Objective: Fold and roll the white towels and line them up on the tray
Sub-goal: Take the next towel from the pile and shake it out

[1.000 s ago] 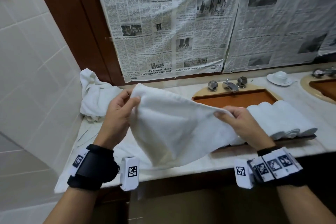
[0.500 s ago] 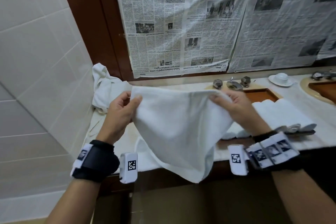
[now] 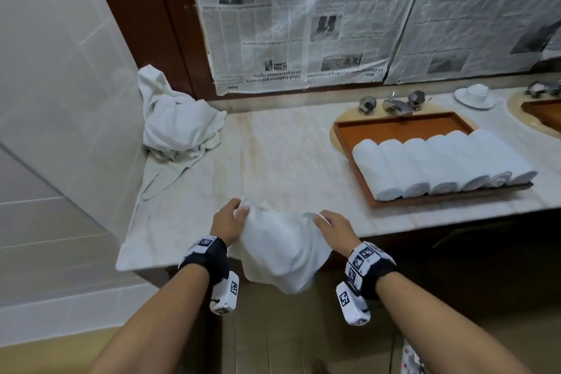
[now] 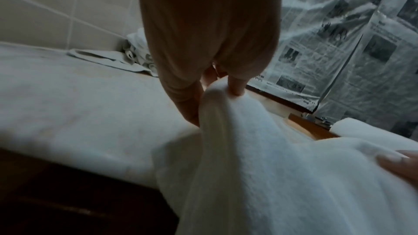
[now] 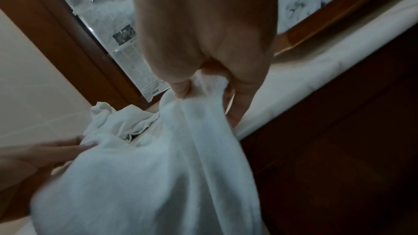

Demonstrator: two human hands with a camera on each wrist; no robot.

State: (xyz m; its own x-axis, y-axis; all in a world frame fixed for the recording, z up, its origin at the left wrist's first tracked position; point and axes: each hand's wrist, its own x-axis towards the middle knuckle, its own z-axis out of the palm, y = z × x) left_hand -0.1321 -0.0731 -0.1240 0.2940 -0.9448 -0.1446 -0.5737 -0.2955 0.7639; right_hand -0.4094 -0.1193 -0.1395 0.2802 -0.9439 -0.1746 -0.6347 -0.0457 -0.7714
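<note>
A white towel hangs over the front edge of the marble counter, held by its two upper corners. My left hand pinches the left corner, and my right hand pinches the right corner. The towel's lower part sags below the counter edge. To the right a brown tray holds several rolled white towels in a row. A heap of loose white towels lies in the back left corner against the tiled wall.
Behind the tray stand a tap with two faceted handles. A white cup on a saucer sits at the back right, beside a second basin. Newspaper covers the mirror. Dark cabinet fronts lie below the counter.
Both hands have dropped from chest height to the counter's front edge, bringing the towel down with them. The towel now drapes over the edge instead of hanging spread in the air.
</note>
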